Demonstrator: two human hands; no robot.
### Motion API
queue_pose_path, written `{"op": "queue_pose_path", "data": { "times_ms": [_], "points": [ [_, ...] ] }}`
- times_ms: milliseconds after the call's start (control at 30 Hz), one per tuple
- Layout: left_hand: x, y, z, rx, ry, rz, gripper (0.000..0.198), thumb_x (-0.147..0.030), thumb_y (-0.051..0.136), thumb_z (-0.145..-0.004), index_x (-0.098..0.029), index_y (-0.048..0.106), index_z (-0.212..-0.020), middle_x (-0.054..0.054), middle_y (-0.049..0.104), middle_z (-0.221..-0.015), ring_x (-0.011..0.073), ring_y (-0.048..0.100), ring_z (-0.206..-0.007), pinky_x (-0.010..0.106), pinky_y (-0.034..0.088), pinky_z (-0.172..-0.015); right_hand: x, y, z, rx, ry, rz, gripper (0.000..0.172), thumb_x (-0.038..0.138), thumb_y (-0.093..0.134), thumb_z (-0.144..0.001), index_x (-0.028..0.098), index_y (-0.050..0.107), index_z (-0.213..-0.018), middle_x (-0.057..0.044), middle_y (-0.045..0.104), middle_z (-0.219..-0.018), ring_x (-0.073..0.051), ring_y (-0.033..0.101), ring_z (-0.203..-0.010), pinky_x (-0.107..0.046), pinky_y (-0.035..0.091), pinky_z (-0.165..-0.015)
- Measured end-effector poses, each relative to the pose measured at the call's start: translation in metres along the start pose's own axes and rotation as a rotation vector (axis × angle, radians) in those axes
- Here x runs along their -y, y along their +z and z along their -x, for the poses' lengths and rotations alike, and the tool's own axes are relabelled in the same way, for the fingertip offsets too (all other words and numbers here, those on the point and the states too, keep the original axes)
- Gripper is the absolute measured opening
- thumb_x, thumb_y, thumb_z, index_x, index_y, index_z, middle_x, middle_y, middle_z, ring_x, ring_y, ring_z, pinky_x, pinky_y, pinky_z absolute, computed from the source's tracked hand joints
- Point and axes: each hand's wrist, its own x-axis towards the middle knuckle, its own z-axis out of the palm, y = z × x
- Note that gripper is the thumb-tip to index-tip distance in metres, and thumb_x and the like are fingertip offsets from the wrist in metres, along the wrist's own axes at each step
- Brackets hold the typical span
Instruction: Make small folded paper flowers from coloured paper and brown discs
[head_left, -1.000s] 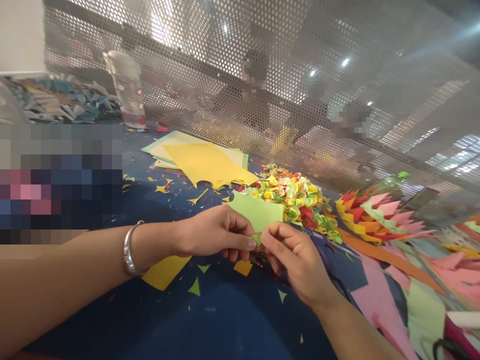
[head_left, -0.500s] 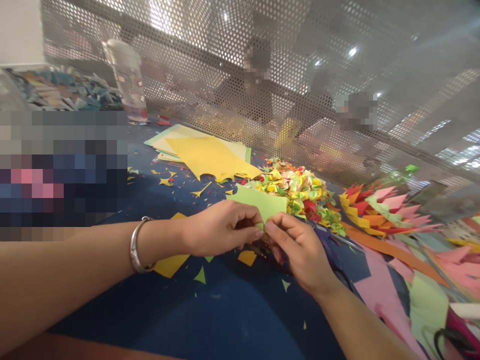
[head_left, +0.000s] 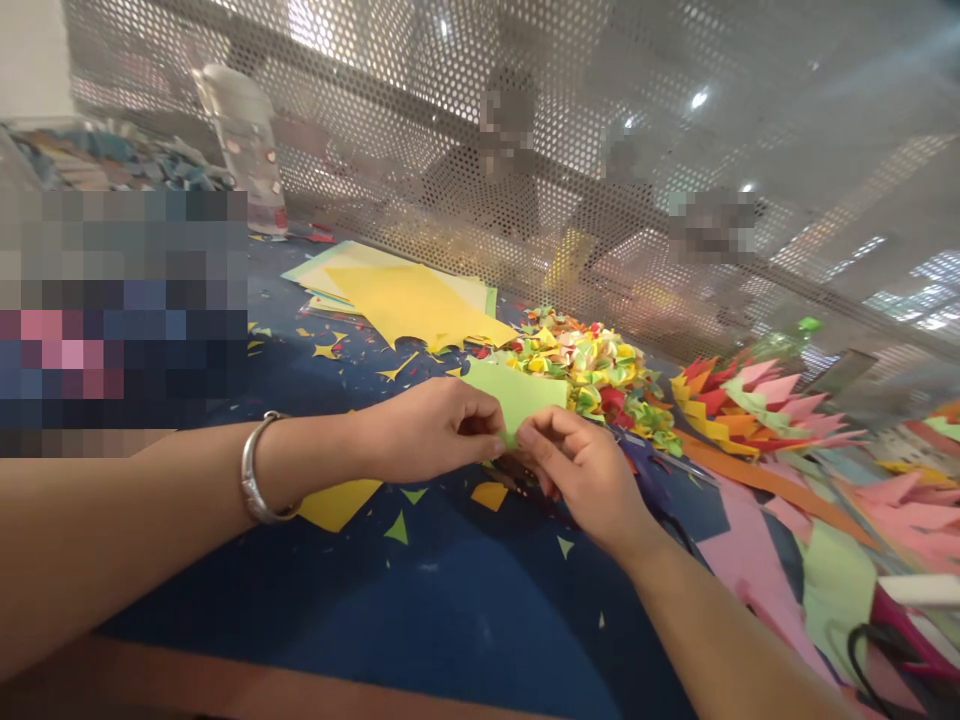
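Observation:
My left hand [head_left: 442,425], with a silver bangle on its wrist, is closed in a pinch at the middle of the table. Close beside it, my right hand [head_left: 570,460] is also closed, thumb against fingers. A small piece of green paper between the fingertips is mostly hidden now. Directly behind the hands is a light green paper sheet [head_left: 529,390]; its near edge is covered by the fingers. Yellow paper [head_left: 341,503] lies under my left wrist, and a small orange-yellow piece [head_left: 489,495] lies below the hands.
A heap of small folded paper pieces [head_left: 600,365] stands behind my right hand. Stacked sheets [head_left: 420,300] lie farther back. Scissors [head_left: 660,490], pink paper [head_left: 750,540] and pointed folded paper [head_left: 765,405] are at right. A bottle [head_left: 244,150] stands before a perforated panel [head_left: 420,110].
The view has shifted slightly, so most things sit a little higher and farther left. The hands remain together; the green bit at the fingertips shows less than before.

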Motion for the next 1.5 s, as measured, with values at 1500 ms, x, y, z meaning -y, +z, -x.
{"op": "queue_pose_path", "data": {
  "times_ms": [1500],
  "points": [
    [0.003, 0.013, -0.006, -0.192, -0.162, 0.859, 0.007, -0.018, 0.07, -0.084, -0.013, 0.068, -0.081, 0.0, 0.071, -0.077, 0.0093, 0.069, -0.074, 0.023, 0.055, -0.078, 0.008, -0.014, 0.009, -0.023, -0.255, 0.487, 0.009, 0.021, 0.063, -0.09, 0.022, 0.063, -0.081, 0.001, 0.065, -0.074, -0.014, 0.058, -0.065, -0.026, 0.043, -0.057]
  ]
}}
